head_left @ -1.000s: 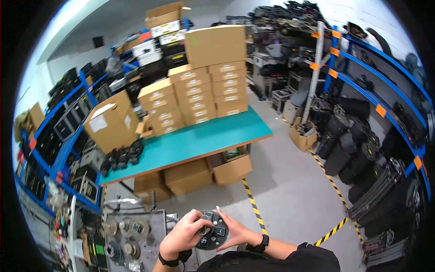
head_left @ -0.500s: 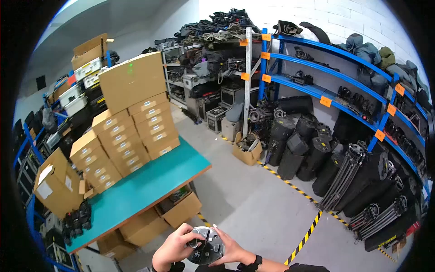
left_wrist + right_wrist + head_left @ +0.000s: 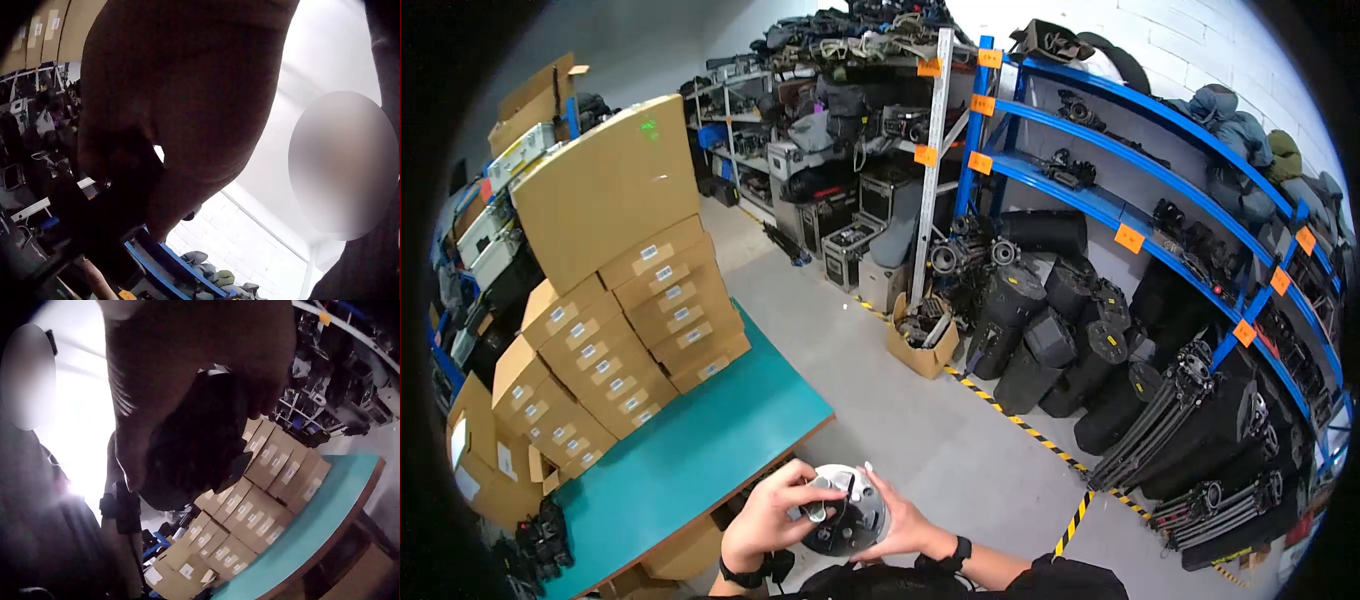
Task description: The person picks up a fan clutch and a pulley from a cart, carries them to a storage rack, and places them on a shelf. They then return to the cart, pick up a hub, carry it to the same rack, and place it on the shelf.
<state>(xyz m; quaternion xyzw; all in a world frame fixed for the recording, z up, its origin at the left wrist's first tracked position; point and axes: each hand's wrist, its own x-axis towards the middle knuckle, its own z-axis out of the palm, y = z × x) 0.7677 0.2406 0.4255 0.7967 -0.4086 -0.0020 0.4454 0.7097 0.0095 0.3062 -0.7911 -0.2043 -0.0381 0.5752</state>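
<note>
In the head view a round black disc with a pale metal rim point(image 3: 862, 528) is held low in front of the person, with holes and small raised parts on its face. The right hand point(image 3: 908, 524) grips its right edge, thumb and fingers spread round the rim. From the other side the left hand point(image 3: 768, 512) reaches over the disc, its curled fingers pinching a small silvery round part point(image 3: 816, 511) on the face. The left wrist view shows the left hand point(image 3: 181, 94) dark against the light. The right wrist view shows the disc point(image 3: 194, 450) as a dark shape under the right hand point(image 3: 194, 344).
A green-topped table point(image 3: 700, 445) with stacked cardboard boxes point(image 3: 605, 350) stands ahead on the left. Blue shelving point(image 3: 1100, 200) lines the right, with black cylindrical cases point(image 3: 1010, 310) and folded tripods point(image 3: 1170, 410) below. An open carton point(image 3: 925, 340) sits beside striped floor tape point(image 3: 1030, 430).
The head view has swung right: table and boxes have moved left, and the shelving fills the right side. The trolley of metal parts has left the view. Both hands keep holding the disc.
</note>
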